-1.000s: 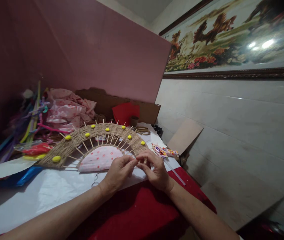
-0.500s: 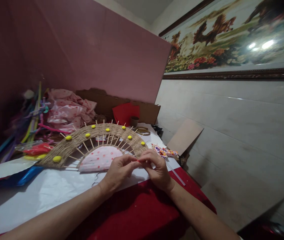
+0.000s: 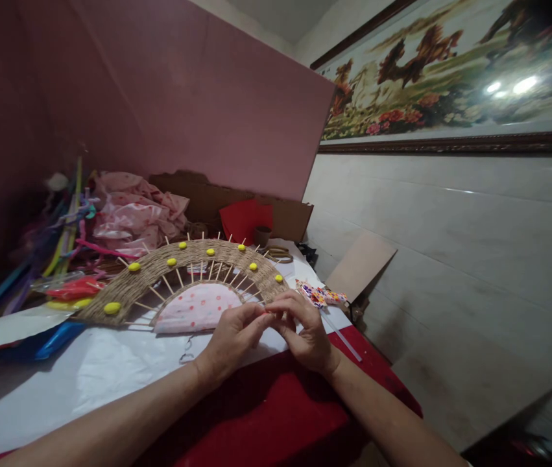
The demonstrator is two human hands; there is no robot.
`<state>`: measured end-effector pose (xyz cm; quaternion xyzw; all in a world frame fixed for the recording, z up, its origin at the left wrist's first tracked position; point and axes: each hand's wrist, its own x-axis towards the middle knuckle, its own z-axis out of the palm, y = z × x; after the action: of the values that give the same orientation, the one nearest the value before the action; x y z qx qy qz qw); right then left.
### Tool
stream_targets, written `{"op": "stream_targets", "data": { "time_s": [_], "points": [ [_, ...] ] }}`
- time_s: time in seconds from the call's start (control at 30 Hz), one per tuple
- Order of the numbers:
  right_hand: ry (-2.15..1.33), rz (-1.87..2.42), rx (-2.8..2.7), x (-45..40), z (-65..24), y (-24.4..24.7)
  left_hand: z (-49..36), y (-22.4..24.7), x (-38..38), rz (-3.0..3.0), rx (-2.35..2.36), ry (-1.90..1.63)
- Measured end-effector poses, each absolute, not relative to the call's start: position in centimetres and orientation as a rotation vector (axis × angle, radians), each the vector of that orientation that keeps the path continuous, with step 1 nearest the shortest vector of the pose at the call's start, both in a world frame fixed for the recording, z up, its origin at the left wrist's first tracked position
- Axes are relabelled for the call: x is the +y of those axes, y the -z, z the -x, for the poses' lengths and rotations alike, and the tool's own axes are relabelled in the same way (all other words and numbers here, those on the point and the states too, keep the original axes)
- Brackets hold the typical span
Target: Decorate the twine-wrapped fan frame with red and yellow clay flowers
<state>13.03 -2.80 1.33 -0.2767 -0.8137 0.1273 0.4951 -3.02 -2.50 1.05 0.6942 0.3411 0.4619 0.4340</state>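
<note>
My left hand (image 3: 235,335) and my right hand (image 3: 305,331) meet fingertip to fingertip at the near right end of a woven fan (image 3: 146,282). Both are closed in a pinch around a tiny red piece (image 3: 268,311), mostly hidden by the fingers; its kind I cannot make out. The fan is a half circle of brown twine on thin wooden sticks, dotted with several yellow buttons (image 3: 112,308). Pink dotted fabric (image 3: 196,308) covers its inner half circle.
White sheeting (image 3: 110,370) lies over a red tablecloth (image 3: 256,415). Crumpled pink cloth (image 3: 139,214), scissors (image 3: 279,253), a small brown cup (image 3: 262,235) and red paper (image 3: 244,219) sit behind the fan. A clear stick (image 3: 344,337) lies right of my hands; pipe cleaners (image 3: 69,227) are piled left.
My fingertips have shifted slightly against each other around the red piece, which now shows less. The view has moved a little; the fan lies as before.
</note>
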Motion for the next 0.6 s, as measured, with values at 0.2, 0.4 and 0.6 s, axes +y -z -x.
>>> {"op": "stream_targets", "data": {
  "time_s": [0.2,0.4,0.6],
  "points": [
    [-0.302,0.678,-1.990,-2.85,-13.14,-1.25,3.14,-0.64,-2.04,-1.660,0.867,-1.234],
    [-0.285,0.700,-1.975,-2.76,-13.06,-1.23,3.04,-0.75,-2.09,-1.672,0.853,-1.155],
    [-0.273,0.690,-1.954,-2.73,-13.00,-1.27,2.94,-1.05,-2.16,-1.706,0.886,-1.095]
  ]
}}
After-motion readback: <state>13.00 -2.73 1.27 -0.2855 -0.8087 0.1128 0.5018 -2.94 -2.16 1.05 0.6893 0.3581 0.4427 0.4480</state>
